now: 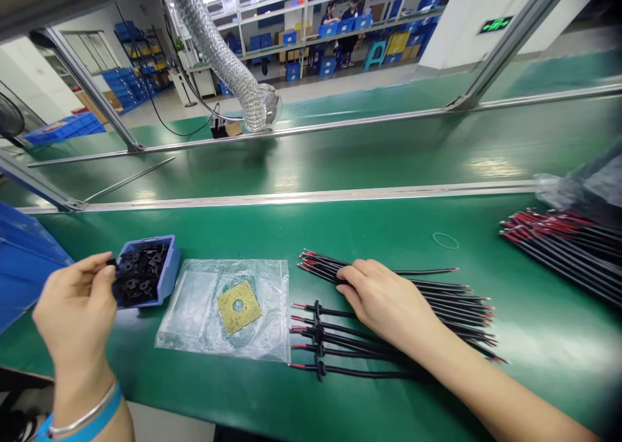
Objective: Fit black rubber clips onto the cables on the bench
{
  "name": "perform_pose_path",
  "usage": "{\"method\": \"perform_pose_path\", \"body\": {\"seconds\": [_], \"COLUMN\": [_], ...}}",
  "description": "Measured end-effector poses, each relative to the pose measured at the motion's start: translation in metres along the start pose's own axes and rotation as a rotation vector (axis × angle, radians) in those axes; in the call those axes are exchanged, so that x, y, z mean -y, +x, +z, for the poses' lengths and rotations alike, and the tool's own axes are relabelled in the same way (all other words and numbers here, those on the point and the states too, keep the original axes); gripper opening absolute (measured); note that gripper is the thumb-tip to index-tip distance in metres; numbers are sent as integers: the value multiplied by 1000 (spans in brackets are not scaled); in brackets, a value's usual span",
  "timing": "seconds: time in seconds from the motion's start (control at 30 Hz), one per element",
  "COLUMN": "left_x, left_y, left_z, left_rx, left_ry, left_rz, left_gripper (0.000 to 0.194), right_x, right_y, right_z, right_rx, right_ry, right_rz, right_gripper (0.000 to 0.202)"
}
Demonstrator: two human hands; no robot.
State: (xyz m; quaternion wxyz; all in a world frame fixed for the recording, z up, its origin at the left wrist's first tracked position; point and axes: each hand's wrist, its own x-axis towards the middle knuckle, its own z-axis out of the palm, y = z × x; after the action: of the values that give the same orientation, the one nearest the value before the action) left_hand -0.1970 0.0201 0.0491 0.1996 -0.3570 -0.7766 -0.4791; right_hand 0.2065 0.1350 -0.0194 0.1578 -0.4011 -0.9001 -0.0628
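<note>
My left hand (80, 306) pinches a small black part (111, 262) at the left edge of a blue bin (169, 270) filled with black plastic parts (143, 270). My right hand (376, 293) reaches over a bundle of black cables (447, 294) with red and bare wire tips, its thumb and fingers closed on the cables near their left ends. Nearer the front edge lie several cables (359, 372) with black pieces (319, 338) fitted around them near their red tips. Between the bin and the cables, a yellow square (239, 307) with a central hole rests on a clear plastic bag (187, 306).
More black cables (564, 254) lie at the right beside clear plastic wrap (558, 190). A green rubber band (445, 240) sits behind the bundle. A large blue container (24, 260) stands far left. A metal rail (291, 197) crosses the bench, and a foil duct (223, 53) hangs beyond.
</note>
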Motion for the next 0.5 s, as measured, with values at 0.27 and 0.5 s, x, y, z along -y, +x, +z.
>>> {"method": "perform_pose_path", "body": {"seconds": [0.27,0.5], "left_x": [-64,-70], "left_y": [-81,-97], "left_z": [11,10], "left_rx": [746,987], "left_ry": [-882,-995], "left_rz": [-806,-836], "left_gripper": [41,32], "right_x": [4,15], "right_y": [1,-2], "right_z": [0,-19], "right_rx": [-182,-302], "right_ry": [-66,150], "right_rz": [-125,-65], "right_gripper": [23,16]}}
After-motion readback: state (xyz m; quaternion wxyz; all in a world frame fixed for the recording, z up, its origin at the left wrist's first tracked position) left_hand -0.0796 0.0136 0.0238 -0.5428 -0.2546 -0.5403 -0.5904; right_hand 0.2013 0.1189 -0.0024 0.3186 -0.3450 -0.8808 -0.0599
